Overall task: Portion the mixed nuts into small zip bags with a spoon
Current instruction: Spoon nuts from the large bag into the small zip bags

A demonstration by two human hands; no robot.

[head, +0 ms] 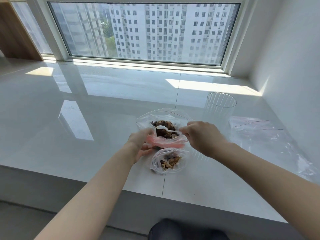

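Note:
A large clear zip bag (147, 116) of mixed nuts (167, 125) lies open on the white sill. My left hand (140, 144) grips a small zip bag with a pink-red strip (164, 142) in front of it, mouth held open. My right hand (202, 135) pinches the handle of a white plastic spoon (164, 128), whose bowl sits over the nuts just above the small bag's mouth. A second small zip bag (168, 161), holding walnuts and other nuts, lies closer to me below both hands.
A clear ribbed plastic cup (220, 108) stands to the right of the big bag. Several empty zip bags (263, 134) lie spread at the far right by the wall. The sill's front edge (121, 189) drops off near me; a window runs along the back.

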